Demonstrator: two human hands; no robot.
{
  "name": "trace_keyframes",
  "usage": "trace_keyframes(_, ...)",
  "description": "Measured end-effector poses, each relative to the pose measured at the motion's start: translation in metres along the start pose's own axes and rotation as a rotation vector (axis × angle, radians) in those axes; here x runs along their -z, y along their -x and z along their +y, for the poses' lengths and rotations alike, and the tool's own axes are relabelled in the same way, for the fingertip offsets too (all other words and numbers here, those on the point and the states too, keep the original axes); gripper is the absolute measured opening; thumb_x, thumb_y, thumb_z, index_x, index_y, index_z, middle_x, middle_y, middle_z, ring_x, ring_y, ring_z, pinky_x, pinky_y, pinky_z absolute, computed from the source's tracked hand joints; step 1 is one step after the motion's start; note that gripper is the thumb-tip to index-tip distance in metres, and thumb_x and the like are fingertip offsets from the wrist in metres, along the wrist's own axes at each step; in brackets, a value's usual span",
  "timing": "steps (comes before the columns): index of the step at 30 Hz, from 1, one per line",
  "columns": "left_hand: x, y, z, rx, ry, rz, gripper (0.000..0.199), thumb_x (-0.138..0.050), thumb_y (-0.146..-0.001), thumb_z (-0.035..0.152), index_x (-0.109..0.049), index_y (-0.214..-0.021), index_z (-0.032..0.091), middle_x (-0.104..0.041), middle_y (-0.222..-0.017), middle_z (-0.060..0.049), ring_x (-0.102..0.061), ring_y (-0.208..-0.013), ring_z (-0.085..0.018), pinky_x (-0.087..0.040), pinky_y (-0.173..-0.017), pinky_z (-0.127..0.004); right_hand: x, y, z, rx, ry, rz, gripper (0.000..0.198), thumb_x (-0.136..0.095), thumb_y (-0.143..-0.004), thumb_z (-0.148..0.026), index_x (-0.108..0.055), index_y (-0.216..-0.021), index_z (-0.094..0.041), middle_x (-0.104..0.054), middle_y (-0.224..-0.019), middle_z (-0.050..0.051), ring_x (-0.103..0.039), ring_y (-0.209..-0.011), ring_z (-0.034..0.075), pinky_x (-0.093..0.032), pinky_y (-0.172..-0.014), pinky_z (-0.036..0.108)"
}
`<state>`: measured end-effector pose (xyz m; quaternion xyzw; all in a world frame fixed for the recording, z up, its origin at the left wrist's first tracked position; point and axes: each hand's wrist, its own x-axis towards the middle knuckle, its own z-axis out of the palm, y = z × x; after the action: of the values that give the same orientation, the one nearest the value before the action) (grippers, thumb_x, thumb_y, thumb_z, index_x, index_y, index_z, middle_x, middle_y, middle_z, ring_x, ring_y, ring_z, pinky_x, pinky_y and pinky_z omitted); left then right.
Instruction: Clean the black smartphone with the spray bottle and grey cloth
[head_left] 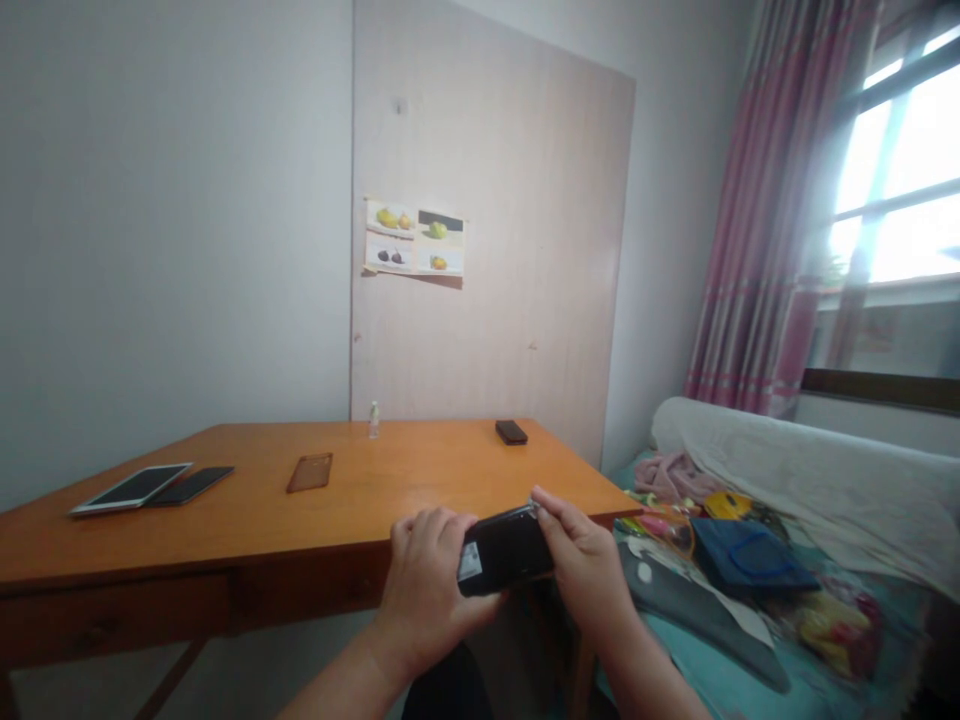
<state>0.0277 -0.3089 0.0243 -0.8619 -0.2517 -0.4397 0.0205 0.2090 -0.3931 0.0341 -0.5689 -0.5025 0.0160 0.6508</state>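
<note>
A black smartphone (506, 552) is held sideways and slightly tilted in front of the table's near edge, with a pale patch at its left end. My left hand (427, 570) is closed around that left end, its thumb below. At the opposite end, my right hand (581, 550) pinches the phone's upper right corner between thumb and fingers. Whether anything small is in that pinch, I cannot tell. Beyond my hands, a brown phone case (310, 473) lies flat on the orange wooden table (420, 480).
On the table's left lie a white-framed tablet (135, 488) and a dark flat device or cover (193, 486). A small clear bottle (374, 421) stands at the back, left of a dark brown case (511, 432). To the right, a bed (720, 655) holds a blue bag (750, 555) and clutter.
</note>
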Motion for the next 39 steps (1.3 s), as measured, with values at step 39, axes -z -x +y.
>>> trace_keyframes(39, -0.011, 0.005, 0.0, -0.204, -0.134, -0.148, 0.064, -0.078, -0.068, 0.034, -0.053, -0.126, 0.022, -0.064, -0.114, -0.008, -0.053, -0.106, -0.029, -0.028, -0.096, -0.048, 0.013, -0.001, 0.002, 0.278, 0.603, -0.282, 0.02, -0.049, -0.092, -0.019, -0.068, -0.095, -0.027, -0.075, -0.088, -0.001, -0.069, -0.079, 0.02, -0.017, -0.118, 0.057)
